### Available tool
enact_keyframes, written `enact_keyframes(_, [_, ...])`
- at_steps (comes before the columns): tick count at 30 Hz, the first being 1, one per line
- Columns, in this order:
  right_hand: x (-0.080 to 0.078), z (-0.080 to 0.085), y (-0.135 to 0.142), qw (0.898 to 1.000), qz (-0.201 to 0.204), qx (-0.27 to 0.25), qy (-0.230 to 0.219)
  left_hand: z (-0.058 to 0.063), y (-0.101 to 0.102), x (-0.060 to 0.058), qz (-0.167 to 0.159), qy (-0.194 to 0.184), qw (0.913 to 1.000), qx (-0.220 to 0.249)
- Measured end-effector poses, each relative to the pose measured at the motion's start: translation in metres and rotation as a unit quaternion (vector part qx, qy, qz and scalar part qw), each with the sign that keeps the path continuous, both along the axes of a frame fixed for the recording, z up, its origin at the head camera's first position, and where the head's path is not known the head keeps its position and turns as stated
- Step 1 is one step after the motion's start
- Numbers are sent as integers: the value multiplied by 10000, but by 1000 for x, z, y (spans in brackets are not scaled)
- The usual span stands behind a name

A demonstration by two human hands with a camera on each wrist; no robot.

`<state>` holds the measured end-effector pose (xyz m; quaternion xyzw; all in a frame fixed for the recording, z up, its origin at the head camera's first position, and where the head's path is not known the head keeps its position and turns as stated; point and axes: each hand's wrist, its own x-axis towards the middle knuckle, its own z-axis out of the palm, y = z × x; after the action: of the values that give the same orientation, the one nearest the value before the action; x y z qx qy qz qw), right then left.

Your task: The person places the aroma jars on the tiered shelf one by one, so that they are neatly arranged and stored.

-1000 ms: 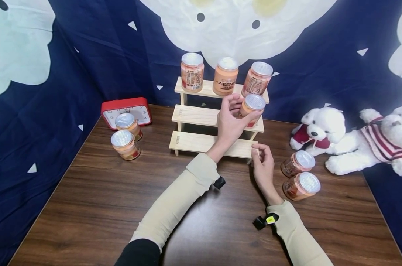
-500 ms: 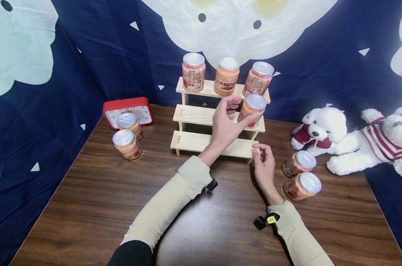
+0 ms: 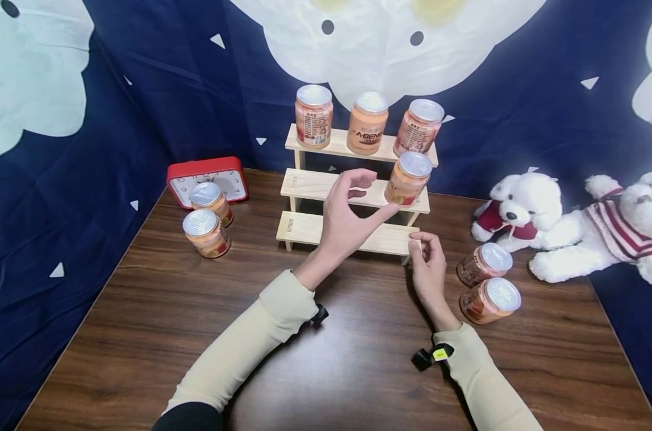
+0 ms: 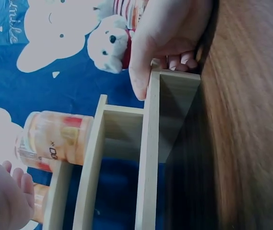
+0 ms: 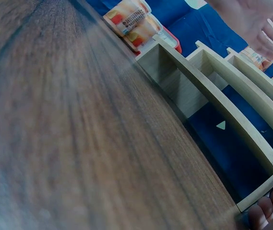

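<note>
A jar of orange fruit with a silver lid stands upright on the right end of the middle step of a three-tier wooden display shelf. My left hand is just left of that jar, thumb and fingers spread apart, with a gap to it. At the right end of the lowest step, my right hand grips the shelf; in the left wrist view its thumb lies on the board and its fingers curl by the end panel. Along the top step stand a left jar, a middle jar and a right jar.
Two jars stand at the left by a red clock. Two more jars stand right of my right hand, near a white toy dog and a teddy bear. A blue patterned cloth hangs behind the table.
My left hand has let go of the jar on the middle step and drawn back to the left and down. The right hand keeps its hold on the shelf.
</note>
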<state>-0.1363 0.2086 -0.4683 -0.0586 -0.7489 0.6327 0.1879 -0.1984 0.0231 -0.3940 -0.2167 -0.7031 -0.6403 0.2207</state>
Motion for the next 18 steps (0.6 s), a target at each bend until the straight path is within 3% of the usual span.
enact_keyframes(18, [0,1,-2,10000,-7,39,47,-16,-51,43,224,324,9980,-500])
